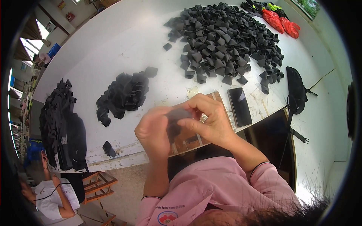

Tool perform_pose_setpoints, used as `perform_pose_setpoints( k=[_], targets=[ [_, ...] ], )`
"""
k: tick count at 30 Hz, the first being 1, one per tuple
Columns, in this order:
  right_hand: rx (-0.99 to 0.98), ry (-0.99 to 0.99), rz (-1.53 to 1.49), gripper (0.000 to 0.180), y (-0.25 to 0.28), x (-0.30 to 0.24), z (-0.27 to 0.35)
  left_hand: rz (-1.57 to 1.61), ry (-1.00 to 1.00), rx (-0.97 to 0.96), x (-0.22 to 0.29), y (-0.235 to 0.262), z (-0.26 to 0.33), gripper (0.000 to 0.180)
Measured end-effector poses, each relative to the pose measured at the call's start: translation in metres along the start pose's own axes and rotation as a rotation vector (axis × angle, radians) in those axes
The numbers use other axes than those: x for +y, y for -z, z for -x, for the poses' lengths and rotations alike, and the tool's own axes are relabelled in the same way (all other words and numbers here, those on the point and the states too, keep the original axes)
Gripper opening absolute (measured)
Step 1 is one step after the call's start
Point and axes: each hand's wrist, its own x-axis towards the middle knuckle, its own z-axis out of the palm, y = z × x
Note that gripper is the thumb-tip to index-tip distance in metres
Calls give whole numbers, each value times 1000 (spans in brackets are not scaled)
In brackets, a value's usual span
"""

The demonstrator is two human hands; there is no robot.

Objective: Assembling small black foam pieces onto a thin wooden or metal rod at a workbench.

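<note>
Over a brown wooden board [182,145] at the table's near edge, my two hands meet around a small black fabric piece [174,126]. My left hand [152,130], slightly blurred, curls about the piece from the left. From the other side my right hand [212,118] grips its edge, thumb against it and fingers bent. Part of the piece is hidden behind the fingers. Left of my hands lies a small heap of flat black pieces [126,94], with one loose black piece [109,149] nearer me. Beyond is a large pile of black tube-like pieces [222,41].
A black phone [240,107] lies right of the board. Black fabric strips [60,120] hang over the table's left end. A black pouch with a strap [296,90] lies at right, and red plastic bags [281,23] at the far right. Another person [56,196] sits at lower left.
</note>
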Motion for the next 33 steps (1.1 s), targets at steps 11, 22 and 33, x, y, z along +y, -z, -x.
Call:
perform_pose_setpoints(
  k=[11,22,33],
  targets=[
    [225,241,180,13,-19,38,18,155,78,-90,-21,21,5,15],
    [-35,-51,10,14,0,-2,4,-74,183,-66,5,6,-11,15],
    [246,224,156,16,-19,23,14,-238,9,-136,6,7,-8,29]
  ],
)
